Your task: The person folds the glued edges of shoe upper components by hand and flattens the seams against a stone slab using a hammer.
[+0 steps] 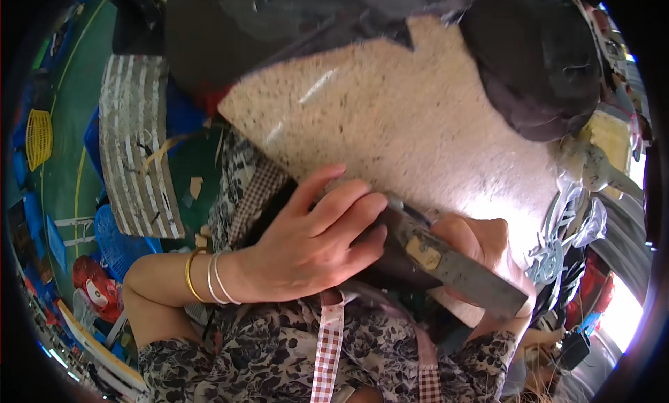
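Note:
My right hand (481,239) is closed around a hammer below its long grey metal head (474,274). The wooden handle end (423,253) shows in the head; the rest of the handle is hidden. At the near edge of a speckled beige work slab (390,110), my left hand (327,236) bends its fingers over a black piece of material (401,267). The index finger reaches onto the slab, and the exact grip is partly hidden. The hammer head lies just right of the left fingertips.
Black material (293,27) covers the slab's far left side, and a dark bundle (533,62) sits at its far right. Left stands a striped board (136,145) near a blue basket (122,243). Clear plastic bags (592,218) hang at the right.

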Demonstrator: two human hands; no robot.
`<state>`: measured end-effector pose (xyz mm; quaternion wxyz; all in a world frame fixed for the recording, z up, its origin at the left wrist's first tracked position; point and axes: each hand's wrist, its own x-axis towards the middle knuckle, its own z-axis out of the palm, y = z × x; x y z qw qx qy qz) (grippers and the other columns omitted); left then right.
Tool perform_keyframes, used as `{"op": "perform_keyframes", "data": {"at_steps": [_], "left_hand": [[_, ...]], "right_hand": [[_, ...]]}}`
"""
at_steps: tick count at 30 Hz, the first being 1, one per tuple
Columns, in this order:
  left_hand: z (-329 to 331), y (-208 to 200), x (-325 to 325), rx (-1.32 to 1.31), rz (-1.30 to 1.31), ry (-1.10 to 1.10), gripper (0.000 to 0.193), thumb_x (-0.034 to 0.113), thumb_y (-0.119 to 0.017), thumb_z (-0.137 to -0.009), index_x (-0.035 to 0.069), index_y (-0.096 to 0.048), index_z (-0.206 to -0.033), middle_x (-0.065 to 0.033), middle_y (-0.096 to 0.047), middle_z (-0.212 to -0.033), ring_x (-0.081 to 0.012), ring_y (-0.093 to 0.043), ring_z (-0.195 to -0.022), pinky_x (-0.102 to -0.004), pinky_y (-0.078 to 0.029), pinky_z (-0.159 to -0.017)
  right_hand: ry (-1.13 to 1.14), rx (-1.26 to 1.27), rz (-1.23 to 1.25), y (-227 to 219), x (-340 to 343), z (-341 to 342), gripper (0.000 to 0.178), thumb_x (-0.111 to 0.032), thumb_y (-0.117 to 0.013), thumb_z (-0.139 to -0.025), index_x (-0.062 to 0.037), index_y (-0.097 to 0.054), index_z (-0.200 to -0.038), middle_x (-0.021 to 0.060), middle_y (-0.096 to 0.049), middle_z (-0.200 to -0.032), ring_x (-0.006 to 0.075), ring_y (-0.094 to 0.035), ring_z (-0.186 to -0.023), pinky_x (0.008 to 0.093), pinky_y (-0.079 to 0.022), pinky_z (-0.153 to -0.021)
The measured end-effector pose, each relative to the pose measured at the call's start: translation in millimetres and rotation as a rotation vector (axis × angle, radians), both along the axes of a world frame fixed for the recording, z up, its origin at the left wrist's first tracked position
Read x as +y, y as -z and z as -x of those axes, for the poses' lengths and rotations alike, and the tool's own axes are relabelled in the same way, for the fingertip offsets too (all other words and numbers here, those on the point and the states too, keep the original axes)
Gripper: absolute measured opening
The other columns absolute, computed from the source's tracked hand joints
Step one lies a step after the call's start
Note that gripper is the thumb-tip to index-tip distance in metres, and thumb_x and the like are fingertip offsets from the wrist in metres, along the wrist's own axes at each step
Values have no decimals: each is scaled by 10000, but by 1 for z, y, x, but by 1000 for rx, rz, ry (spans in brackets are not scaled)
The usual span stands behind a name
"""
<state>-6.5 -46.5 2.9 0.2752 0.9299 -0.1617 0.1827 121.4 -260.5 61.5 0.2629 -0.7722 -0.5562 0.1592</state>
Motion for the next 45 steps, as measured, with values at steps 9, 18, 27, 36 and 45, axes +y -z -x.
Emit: {"op": "perform_keyframes", "data": {"at_steps": [9,18,27,36,45], "left_hand": [[-150,-69,-26,-208,357,374,105,107,-597,-806,13,-552,-805,-133,-524,-965,-284,-559,-941,-416,-487,-793],[-162,-32,122,-475,-52,-275,280,251,-736,-761,38,-573,-841,-61,-533,-861,-221,-531,-856,-341,-467,-797],[-128,-12,157,-114,111,-302,316,164,-746,-740,58,-509,-921,-81,-515,-843,-242,-543,-785,-335,-464,-703],[-120,-25,167,-20,71,-212,478,118,-754,-715,81,-467,-1094,-68,-526,-808,-237,-544,-765,-357,-463,-678],[-122,-27,176,11,102,-103,468,34,-707,-724,66,-479,-1131,-85,-516,-781,-245,-542,-733,-360,-454,-669]], "right_hand": [[967,-226,-769,-52,-80,12,248,-160,-532,-959,66,-605,-1031,77,-597,-742,101,-503,-550,166,-370,-534],[714,-178,-259,-17,-23,0,124,13,-579,-866,31,-611,-984,142,-586,-913,221,-579,-777,298,-444,-688],[181,-506,-489,5,184,-80,125,-162,-616,-882,-46,-630,-924,114,-616,-702,303,-602,-523,361,-482,-455],[230,-518,-320,12,187,-91,185,-220,-597,-895,-46,-618,-954,138,-622,-672,332,-606,-535,391,-487,-468],[79,-339,-323,-2,181,-57,119,-130,-626,-866,-69,-617,-968,112,-611,-722,306,-607,-554,368,-469,-464]]}}
